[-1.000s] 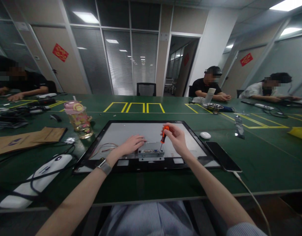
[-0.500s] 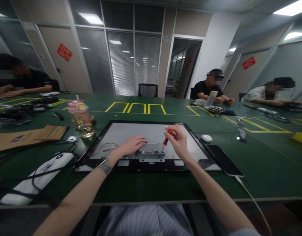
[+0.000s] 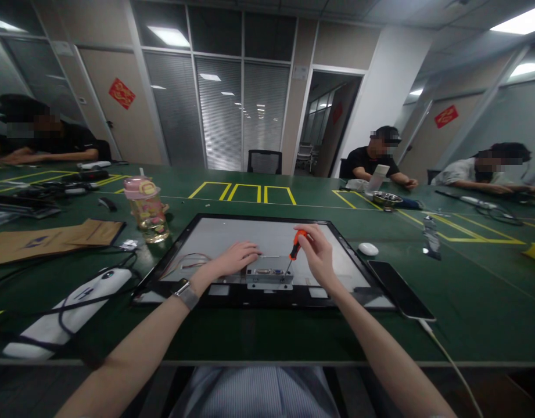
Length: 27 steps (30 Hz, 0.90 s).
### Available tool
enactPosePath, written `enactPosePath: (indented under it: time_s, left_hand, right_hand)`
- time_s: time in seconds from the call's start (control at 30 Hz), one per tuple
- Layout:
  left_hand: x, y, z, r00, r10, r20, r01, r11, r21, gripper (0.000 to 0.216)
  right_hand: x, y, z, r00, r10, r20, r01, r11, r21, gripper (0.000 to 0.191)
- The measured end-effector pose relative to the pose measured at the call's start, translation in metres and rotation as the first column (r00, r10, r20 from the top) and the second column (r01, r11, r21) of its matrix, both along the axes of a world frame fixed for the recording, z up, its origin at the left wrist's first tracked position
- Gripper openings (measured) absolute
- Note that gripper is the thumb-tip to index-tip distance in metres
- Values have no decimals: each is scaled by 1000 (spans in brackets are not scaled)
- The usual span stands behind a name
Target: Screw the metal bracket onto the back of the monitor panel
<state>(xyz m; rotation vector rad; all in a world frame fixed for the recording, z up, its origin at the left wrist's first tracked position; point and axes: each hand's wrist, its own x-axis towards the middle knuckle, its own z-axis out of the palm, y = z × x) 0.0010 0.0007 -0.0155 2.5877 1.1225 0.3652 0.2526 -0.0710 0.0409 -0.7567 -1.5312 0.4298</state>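
A flat display panel (image 3: 267, 232) with a black frame lies back side up on the green table. At its near edge sits a metal bracket (image 3: 269, 278) with video ports on it. My right hand (image 3: 317, 249) is closed round the handle of an orange and black screwdriver (image 3: 297, 244). The screwdriver tilts, and its tip meets the right part of the bracket. My left hand (image 3: 239, 256) rests flat, fingers stretched out, on the panel just behind the bracket's left end. Thin wires (image 3: 182, 262) lie on the panel left of that hand.
A pink-lidded bottle (image 3: 146, 209), a paper bag (image 3: 53, 241) and a white power strip (image 3: 75, 313) with black cables stand or lie to the left. On the right are a white earbud case (image 3: 368, 249) and a phone (image 3: 400, 290) on a cable. Several people sit across the table.
The camera view has shifted slightly. Both hands stay in place, with the screwdriver at the same spot on the bracket.
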Motion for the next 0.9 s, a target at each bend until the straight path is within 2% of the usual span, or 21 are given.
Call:
enactPosePath:
  time_s: [0.13, 0.33, 0.53, 0.67, 0.77, 0.9]
  left_hand:
    - [1, 0, 1, 1000, -13, -3, 13, 1000, 18, 51]
    - [1, 2, -2, 1000, -17, 1, 17, 999, 32, 51]
    - [-1, 3, -4, 1000, -19, -2, 19, 999, 31, 50]
    - [-1, 4, -5, 1000, -21, -9, 21, 999, 34, 50]
    - [-1, 5, -6, 1000, -16, -7, 16, 999, 37, 51]
    - [-1, 4, -5, 1000, -24, -3, 24, 999, 37, 50]
  right_hand:
    - [1, 1, 0, 987, 154, -34, -157, 984, -86, 27]
    - [1, 4, -3, 1000, 18, 15, -18, 1000, -5, 18]
    - [1, -2, 2, 991, 134, -15, -134, 989, -64, 26]
    - [0, 1, 3, 1000, 28, 14, -28, 1000, -4, 15]
    - [2, 4, 3, 1000, 13, -26, -12, 1000, 23, 5]
    - [5, 9, 1, 983, 113, -144, -128, 987, -101, 10]
